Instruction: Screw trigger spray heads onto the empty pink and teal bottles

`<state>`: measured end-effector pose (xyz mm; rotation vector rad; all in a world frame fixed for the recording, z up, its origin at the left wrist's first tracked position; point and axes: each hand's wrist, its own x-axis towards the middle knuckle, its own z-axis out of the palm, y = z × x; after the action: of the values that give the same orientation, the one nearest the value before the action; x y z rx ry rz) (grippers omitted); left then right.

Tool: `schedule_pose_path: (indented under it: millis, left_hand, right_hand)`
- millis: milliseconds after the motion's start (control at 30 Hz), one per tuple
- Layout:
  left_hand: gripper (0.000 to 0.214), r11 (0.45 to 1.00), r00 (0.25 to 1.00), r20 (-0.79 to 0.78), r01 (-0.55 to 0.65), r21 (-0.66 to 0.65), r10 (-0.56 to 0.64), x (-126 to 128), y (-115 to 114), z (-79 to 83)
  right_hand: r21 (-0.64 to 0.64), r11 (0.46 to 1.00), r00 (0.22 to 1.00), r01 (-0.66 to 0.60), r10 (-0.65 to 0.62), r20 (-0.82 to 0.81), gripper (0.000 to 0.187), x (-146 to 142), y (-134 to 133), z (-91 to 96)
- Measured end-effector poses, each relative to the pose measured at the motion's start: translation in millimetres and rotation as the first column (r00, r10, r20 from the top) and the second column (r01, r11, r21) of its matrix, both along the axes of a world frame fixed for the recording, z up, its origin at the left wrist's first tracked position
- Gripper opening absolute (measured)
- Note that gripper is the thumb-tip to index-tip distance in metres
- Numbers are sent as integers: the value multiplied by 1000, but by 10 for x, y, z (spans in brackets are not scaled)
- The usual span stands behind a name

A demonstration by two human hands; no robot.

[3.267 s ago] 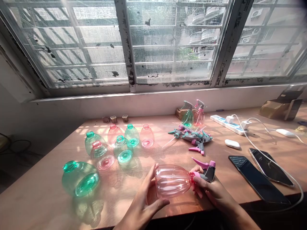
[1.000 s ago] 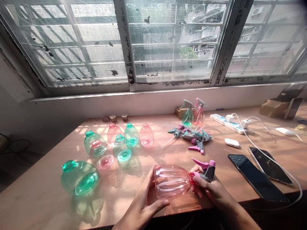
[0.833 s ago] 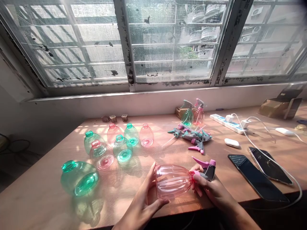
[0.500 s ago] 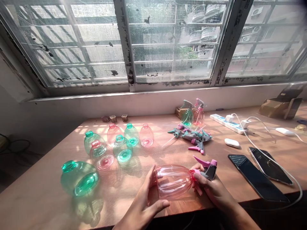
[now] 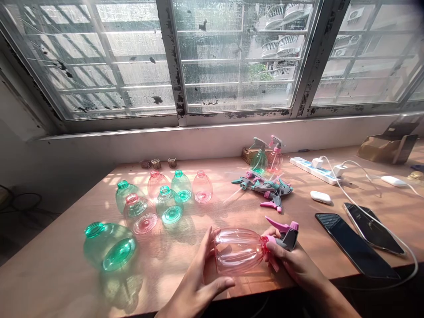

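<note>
A clear pink spray bottle [image 5: 236,251] lies sideways in the air just above the table's front edge, its base to the left. My right hand [image 5: 288,256] is closed around its neck, at the pink collar under the grey and pink spray head [image 5: 289,236]. Cupped about the base is my left hand [image 5: 202,274], fingers behind it and thumb along the lower side. Left of my hands stand several open-necked bottles without spray heads, among them a large green one [image 5: 111,245] and a pink one [image 5: 141,216]. Beyond the held bottle lies a pile of loose spray heads [image 5: 265,187].
Two spray bottles with heads fitted, one green [image 5: 259,161] and one pink [image 5: 274,160], stand at the back. To the right are a power strip [image 5: 314,171], a white earbud case [image 5: 320,197], two phones, the nearer one black [image 5: 356,245], and a white cable [image 5: 371,214].
The bottle and both hands have shifted very slightly to the left. My grip on it looks the same, and the things on the table have stayed put.
</note>
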<state>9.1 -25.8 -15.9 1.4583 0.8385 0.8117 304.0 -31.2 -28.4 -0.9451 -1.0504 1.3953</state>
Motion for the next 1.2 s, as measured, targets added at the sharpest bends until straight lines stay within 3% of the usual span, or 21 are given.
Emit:
schedule_pose_path:
  millis: [200,500,733,967,1200]
  left_hand:
    - [97,999,999,16,-29,-16,29,42,-14,132]
    - [100,1000,999,34,1,6,-2,30,10,34]
    - [94,1000,998,-49,-29,8,29,26,-28,118]
    - [103,998,998,-9,-64,-15,64,87,11,137]
    - [91,998,998,-5,-63,14,64,55,27,36]
  right_hand:
    - [-3,1000,1000,13,-13,-7,42,-19,-10,35]
    - [-22,999,999,42,-41,20,48,-25,-12,64]
    - [-34,999,999,35,-34,33,49,-23,-24,87]
    - [-28,998,998,64,-64,7,48,-40,-7,82]
    - [-25,999,999,36,-36,6,46,-3,1,10]
